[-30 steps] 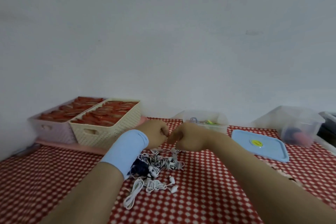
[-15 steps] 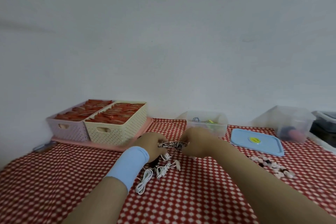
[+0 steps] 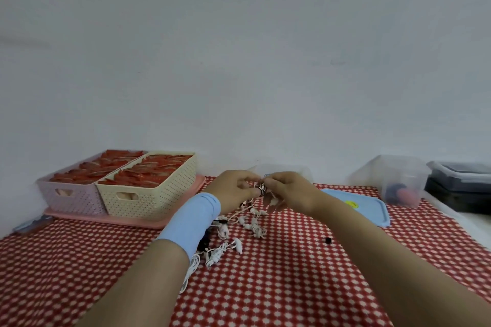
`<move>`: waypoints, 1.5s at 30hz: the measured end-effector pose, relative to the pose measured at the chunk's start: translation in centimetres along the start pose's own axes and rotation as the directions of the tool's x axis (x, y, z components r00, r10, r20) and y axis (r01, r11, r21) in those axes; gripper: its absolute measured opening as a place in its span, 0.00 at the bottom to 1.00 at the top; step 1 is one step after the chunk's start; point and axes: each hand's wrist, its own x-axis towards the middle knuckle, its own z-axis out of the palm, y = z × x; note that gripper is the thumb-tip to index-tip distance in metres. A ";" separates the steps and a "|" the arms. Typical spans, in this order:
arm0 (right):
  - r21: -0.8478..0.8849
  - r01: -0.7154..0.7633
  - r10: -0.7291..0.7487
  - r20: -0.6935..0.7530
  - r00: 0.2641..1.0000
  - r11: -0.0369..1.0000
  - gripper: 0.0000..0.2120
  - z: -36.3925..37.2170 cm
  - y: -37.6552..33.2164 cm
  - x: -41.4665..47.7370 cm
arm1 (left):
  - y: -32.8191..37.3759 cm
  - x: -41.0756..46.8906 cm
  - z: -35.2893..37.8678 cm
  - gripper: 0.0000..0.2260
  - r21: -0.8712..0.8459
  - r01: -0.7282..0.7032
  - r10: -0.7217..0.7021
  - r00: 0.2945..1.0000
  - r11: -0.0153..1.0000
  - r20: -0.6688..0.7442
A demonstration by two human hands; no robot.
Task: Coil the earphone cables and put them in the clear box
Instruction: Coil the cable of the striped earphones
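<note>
Just right of the frame's centre, the left hand (image 3: 233,191) and the right hand (image 3: 289,194) meet above the worktop (image 3: 292,287), which is covered in a red cloth with white dots. Both hands' fingers (image 3: 275,181) are curled and pinch a small coil of striped earphone cable (image 3: 262,188), held between the two hands and off the cloth. Thin strands hang from the coil towards the cloth.

A light blue wristband (image 3: 194,218) wraps the left forearm. Below and just left of the hands, the loose earphones (image 3: 228,241), white and dark, lie tangled on the cloth, partly hidden by that forearm.

The clear box (image 3: 287,169) stands right behind the hands, near the wall. The hands hide most of it, so what is in it cannot be made out. A blue lid (image 3: 372,214) lies flat to the right of the right wrist. Further right stand a second clear tub (image 3: 398,178) and, at the frame's right edge, a dark bin (image 3: 462,183).

At middle left, a cream basket (image 3: 148,196) and a lilac basket (image 3: 66,196), both filled with red items, sit side by side on a pink tray (image 3: 119,219). A small black bit (image 3: 328,240) lies on the cloth beside the right forearm.
</note>
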 end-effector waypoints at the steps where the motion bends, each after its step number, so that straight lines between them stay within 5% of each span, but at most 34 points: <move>1: 0.013 -0.007 0.007 -0.008 1.000 1.000 0.14 -0.1 -0.1 0.0 | 0.2 0.0 0.0 0.13 -0.006 -0.005 0.005 1.000 1.000 -0.008; 9: 0.041 -0.079 0.080 -0.023 0.997 0.996 0.22 -0.9 -0.6 -0.1 | 0.7 0.4 -0.8 0.10 0.020 0.058 -0.057 0.997 0.998 -0.054; 13: 0.104 0.025 -0.025 -0.009 1.000 0.994 0.09 0.0 -1.0 0.2 | 0.3 0.0 -1.4 0.08 0.006 0.057 -0.057 0.996 0.998 -0.076; 16: 0.149 0.075 -0.069 -0.044 0.997 0.986 0.09 0.7 -0.9 0.7 | -0.1 -0.5 -1.9 0.06 -0.022 0.032 -0.034 0.996 0.999 -0.086; 23: 0.139 0.134 -0.122 -0.089 0.988 0.981 0.13 0.9 -0.5 0.9 | -0.3 -0.4 -2.0 0.24 0.031 0.050 -0.051 0.998 0.998 0.026; 28: 0.186 0.119 -0.093 -0.147 0.985 0.975 0.11 -0.2 0.0 -0.1 | 0.7 0.4 -0.4 0.17 0.076 0.056 -0.060 0.997 0.996 0.051; 38: 0.153 0.059 -0.028 -0.197 0.980 0.986 0.11 -1.8 2.3 -1.6 | 1.0 0.9 2.4 0.32 0.277 0.128 -0.208 0.937 0.952 0.280; 41: 0.125 0.046 -0.018 -0.217 0.976 0.991 0.11 -1.6 2.6 -1.3 | 0.3 0.4 2.1 0.26 0.363 0.153 -0.257 0.931 0.919 0.258; 45: 0.143 0.026 0.001 -0.189 0.982 0.989 0.09 -1.3 2.1 -1.3 | 0.5 0.0 1.3 0.33 0.361 0.109 -0.195 0.958 0.926 0.210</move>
